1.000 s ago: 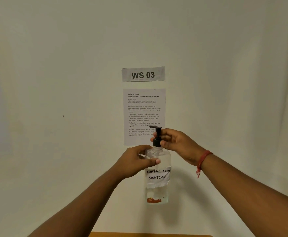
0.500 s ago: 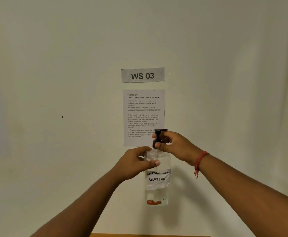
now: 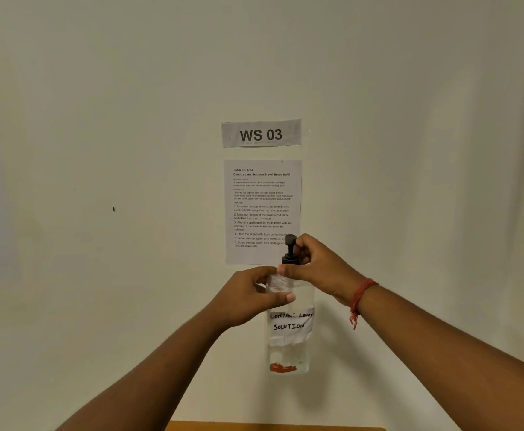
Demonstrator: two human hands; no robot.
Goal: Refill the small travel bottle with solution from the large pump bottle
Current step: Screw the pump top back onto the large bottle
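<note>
**A:** Status: large pump bottle is held up in the air in front of the wall, well above the table, of which only a thin strip shows at the bottom edge. Left hand is wrapped round the bottle's shoulder, fingers curled on the clear plastic. Right hand is on the black pump cap, fingers curled round the collar. Looks like the unscrew step.

**B:** Travel bottle?

**A:** Not in view. Probably down on the table below the frame, can't confirm.

**B:** Risks?

**A:** Main one: bottle is in mid-air with liquid in it. If the left grip slips on smooth plastic while the right hand applies torque, the body spins instead of the cap, or drops. Second: once the collar releases, the pump comes out with a dip tube. I think the tube is there, but it's hard to make out through the clear wall. Pull it fast or at an angle and it flicks solution around.

**B:** Tilt?

**A:** Close to upright now. If it leans once the cap is off, it spills before it's anywhere near the small bottle's opening.

**B:** Anything else?

**A:** The paper label is taped on loosely, lower edge torn. A grip shifted down onto it could slide. Also the head is looking at the wall, the "WS 03" sign and the instruction sheet, not the table, so setting the cap down is blind unless the view drops.
</note>
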